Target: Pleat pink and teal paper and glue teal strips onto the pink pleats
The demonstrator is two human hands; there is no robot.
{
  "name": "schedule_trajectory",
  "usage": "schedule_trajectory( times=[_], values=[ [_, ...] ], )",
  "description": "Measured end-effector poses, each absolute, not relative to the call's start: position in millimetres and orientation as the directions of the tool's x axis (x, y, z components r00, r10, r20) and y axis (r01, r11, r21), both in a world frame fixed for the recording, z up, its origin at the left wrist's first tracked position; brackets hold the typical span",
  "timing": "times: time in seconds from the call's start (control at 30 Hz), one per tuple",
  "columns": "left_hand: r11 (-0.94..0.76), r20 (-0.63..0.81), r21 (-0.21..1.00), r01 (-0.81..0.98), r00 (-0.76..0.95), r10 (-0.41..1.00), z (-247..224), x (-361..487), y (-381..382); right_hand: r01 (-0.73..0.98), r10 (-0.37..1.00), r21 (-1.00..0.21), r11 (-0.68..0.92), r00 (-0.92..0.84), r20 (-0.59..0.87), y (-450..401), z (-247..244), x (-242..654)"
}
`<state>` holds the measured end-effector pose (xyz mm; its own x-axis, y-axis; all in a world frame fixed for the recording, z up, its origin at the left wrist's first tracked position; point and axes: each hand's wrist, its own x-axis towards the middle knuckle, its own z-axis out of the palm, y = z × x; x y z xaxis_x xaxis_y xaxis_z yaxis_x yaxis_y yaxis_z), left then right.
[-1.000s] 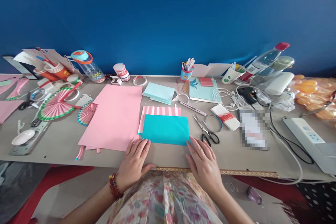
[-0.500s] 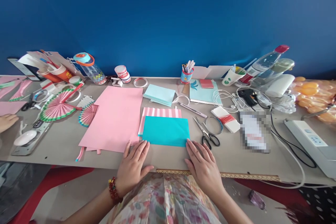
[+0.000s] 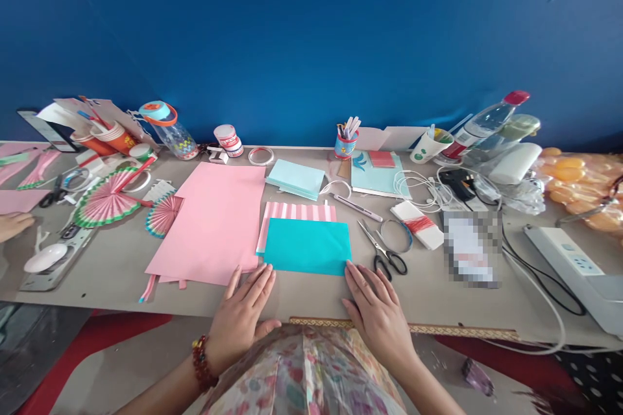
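Observation:
A teal sheet of paper lies in front of me, partly covering a pink-and-white striped pleated paper. My left hand rests flat on the table with fingers stretched out, its fingertips at the teal sheet's lower left corner. At the lower right corner, the fingertips of my right hand touch or nearly touch the sheet; that hand is also flat and open. Large pink paper sheets lie just beyond my left hand. Black-handled scissors are beside my right hand.
Pale blue paper, a pen and a red-thread-wound card lie farther back. Pleated paper fans sit at left, near another person's hand. A power strip and cables occupy the right. Bottles stand along the blue wall.
My left hand has shifted very slightly left and down. The right hand and the teal sheet look almost the same; the camera view has tilted a little.

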<state>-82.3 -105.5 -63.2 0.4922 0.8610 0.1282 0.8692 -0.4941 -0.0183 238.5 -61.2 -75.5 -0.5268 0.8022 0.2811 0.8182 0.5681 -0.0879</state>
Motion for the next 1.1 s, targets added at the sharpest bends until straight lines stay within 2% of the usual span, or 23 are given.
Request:
schedule_trajectory(
  times=[0.87,0.97,1.1],
  values=[
    [-0.572,0.164,0.031,0.819,0.561,0.812,-59.2,-96.4,-97.2,0.813,0.800,-0.094,0.575,-0.534,0.274,-61.4,-75.2,238.1],
    [-0.563,0.157,0.061,0.824,0.549,0.821,-57.1,-96.3,-94.9,0.809,0.799,-0.109,0.577,-0.533,0.278,-61.0,-75.2,238.7],
    [-0.517,0.163,0.165,0.840,0.494,0.854,-51.0,-90.6,-85.5,0.798,0.802,-0.171,0.578,-0.516,0.301,-56.0,-73.7,235.9]
  ],
)
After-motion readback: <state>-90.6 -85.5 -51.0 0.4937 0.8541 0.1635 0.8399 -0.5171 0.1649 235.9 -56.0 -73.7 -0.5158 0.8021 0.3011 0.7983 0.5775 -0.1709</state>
